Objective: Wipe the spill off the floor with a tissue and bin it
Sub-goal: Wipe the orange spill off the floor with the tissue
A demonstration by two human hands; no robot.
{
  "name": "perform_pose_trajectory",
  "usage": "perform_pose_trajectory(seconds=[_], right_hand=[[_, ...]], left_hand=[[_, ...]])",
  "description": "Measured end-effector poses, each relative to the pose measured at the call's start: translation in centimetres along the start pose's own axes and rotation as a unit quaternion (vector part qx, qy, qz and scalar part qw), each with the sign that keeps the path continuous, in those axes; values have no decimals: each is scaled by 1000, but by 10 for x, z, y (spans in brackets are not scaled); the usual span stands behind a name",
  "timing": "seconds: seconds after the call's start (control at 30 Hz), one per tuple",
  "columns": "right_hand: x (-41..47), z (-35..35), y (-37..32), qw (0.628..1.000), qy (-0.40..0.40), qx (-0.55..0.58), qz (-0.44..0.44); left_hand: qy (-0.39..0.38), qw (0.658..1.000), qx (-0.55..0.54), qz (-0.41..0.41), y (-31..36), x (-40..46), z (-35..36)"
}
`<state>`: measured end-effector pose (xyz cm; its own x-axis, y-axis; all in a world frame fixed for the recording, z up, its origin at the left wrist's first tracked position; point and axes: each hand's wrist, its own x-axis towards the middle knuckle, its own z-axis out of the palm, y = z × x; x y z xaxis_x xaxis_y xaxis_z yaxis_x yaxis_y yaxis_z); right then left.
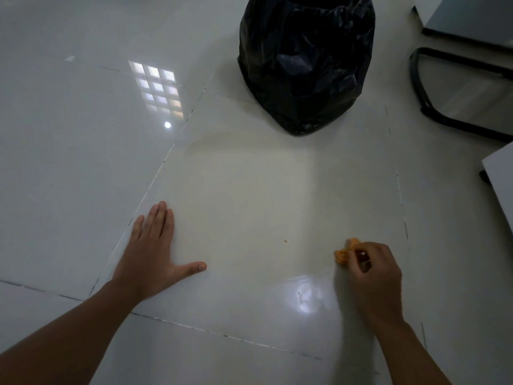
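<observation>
left hand point(155, 250): flat on floor tile point(249, 195), fingers straight, likely bracing | right hand point(370, 269): pinches orange-stained tissue wad point(344, 252), just right of leftover orange speck point(285, 241) | bin with black liner point(305, 65): well beyond speck, awaiting the wad

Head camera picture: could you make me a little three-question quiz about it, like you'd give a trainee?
1. True or false: the left hand lies flat on the floor with straight fingers.
2. What does the right hand pinch? A) a white sponge B) a crumpled orange-stained tissue C) nothing
3. Fill in: a small orange speck lies on the tile between the two ____.

Key
1. True.
2. B. The black-lined bin stands farther off, straight ahead, and the tissue is not yet in it.
3. hands.
</observation>
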<state>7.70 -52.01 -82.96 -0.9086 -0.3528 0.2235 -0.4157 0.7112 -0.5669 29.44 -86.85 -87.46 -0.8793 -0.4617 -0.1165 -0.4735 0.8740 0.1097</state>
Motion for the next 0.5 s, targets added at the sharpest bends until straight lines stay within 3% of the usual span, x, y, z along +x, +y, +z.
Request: perform_pose_trajectory(seconds=[0.13,0.23,0.33,0.43,0.5], right_hand=[[0,17,-13,998,7,42,46],[7,33,-28,998,-22,63,-23],[13,46,-52,984,-111,96,-98],[21,58,-64,968,-211,89,-100],[25,64,-64,963,-237,56,-112]], left_hand=[[-2,1000,1,0,0,0,0],[1,1000,-2,-1,1,0,0],[2,1000,0,0,1,0,0],[4,1000,4,1,0,-1,0],[6,1000,5,2,0,0,0]])
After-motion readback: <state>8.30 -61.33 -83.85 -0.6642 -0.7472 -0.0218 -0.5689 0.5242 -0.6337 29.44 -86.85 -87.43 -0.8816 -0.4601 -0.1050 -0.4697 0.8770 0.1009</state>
